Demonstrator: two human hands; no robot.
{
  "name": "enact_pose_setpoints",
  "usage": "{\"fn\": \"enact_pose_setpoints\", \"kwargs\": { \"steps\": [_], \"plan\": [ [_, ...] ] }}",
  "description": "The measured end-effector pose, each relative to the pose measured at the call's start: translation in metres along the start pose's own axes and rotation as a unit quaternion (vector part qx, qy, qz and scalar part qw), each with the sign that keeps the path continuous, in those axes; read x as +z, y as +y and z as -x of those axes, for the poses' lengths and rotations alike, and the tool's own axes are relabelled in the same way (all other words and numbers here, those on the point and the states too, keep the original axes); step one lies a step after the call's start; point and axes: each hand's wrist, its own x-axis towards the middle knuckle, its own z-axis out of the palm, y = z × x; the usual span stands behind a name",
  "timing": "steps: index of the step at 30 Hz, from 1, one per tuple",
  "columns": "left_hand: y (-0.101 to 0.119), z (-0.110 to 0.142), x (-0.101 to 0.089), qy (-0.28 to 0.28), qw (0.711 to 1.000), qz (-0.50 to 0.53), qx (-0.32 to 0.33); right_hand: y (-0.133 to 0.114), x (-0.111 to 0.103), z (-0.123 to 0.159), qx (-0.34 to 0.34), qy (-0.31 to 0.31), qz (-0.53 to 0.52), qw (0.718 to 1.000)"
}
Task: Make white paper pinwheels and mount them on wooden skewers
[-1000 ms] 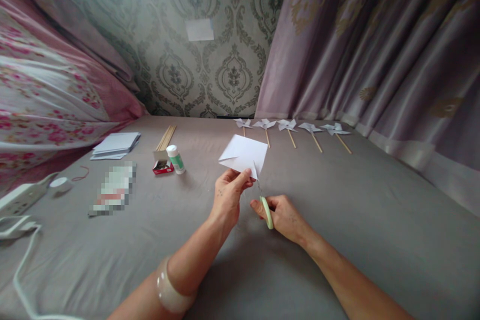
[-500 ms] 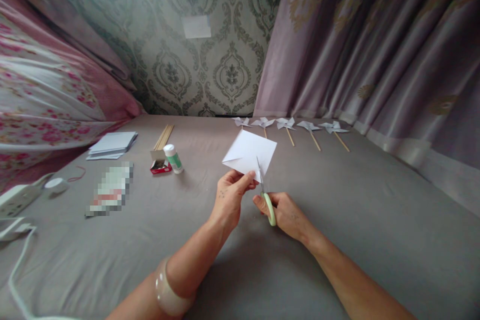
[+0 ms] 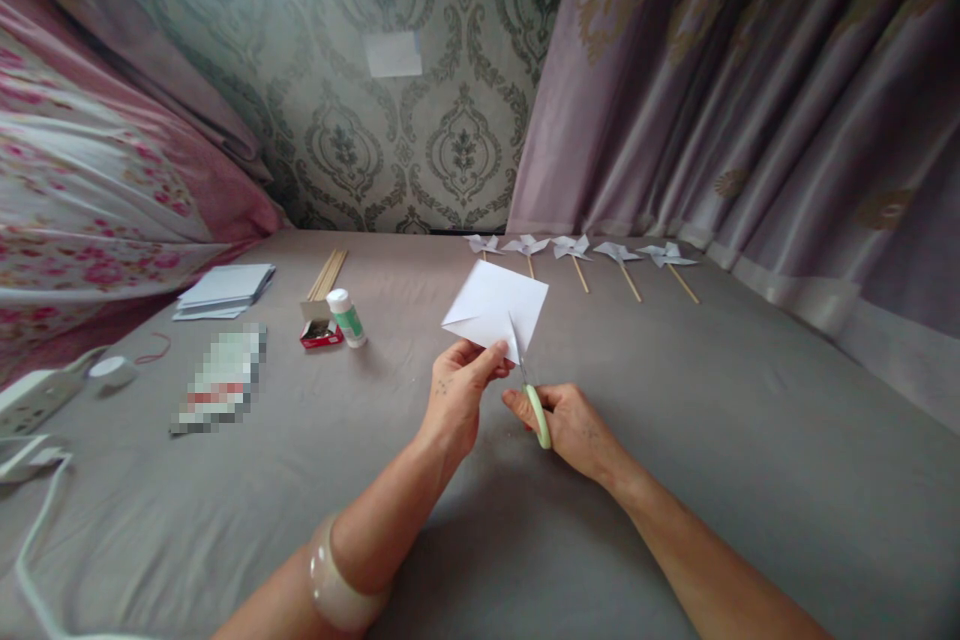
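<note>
A square sheet of white paper (image 3: 495,298) is pinched at its near corner by my left hand (image 3: 463,390), thumb on top. One slit shows near its left corner. My right hand (image 3: 570,425) is closed round the pale green handle of a pair of scissors (image 3: 537,417). The metal blades reach into the paper from its near right edge, just right of my left thumb. Beyond the paper lie several white paper pinwheels (image 3: 572,248) on wooden sticks, in a row along the far edge.
To the left are a stack of white paper (image 3: 226,290), wooden sticks (image 3: 328,274), a small red open box (image 3: 321,333) and a white-and-green glue bottle (image 3: 346,318). A blurred-out packet (image 3: 223,378), a white round cap (image 3: 112,372) and a power strip (image 3: 37,400) lie further left.
The paper and scissors moved slightly right, then a little back left. The blades remain in the paper and both hands keep their hold. The view shifted slightly.
</note>
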Motion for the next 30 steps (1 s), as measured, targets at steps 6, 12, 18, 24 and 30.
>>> {"fn": "enact_pose_setpoints", "kwargs": {
  "steps": [6, 12, 18, 24, 30],
  "plan": [
    [-0.0006, -0.0004, -0.0005, 0.001, 1.000, 0.001, 0.001, 0.0035, 0.0013, -0.0005, -0.009, 0.003, -0.009, 1.000],
    [0.0007, -0.0005, -0.0005, 0.001, 1.000, -0.003, 0.002, 0.0030, 0.0010, -0.0001, -0.006, 0.004, -0.002, 1.000],
    [-0.0005, -0.0002, -0.0005, 0.001, 1.000, -0.001, -0.003, 0.0034, 0.0012, -0.0005, -0.006, 0.000, -0.007, 1.000],
    [0.0007, -0.0006, 0.0001, -0.004, 1.000, 0.008, -0.007, 0.0017, 0.0005, 0.0001, -0.008, -0.003, -0.009, 1.000],
    [0.0003, -0.0004, -0.0003, -0.010, 0.999, 0.031, -0.009, -0.0012, 0.0010, 0.0023, -0.017, -0.021, -0.012, 1.000]
  ]
}}
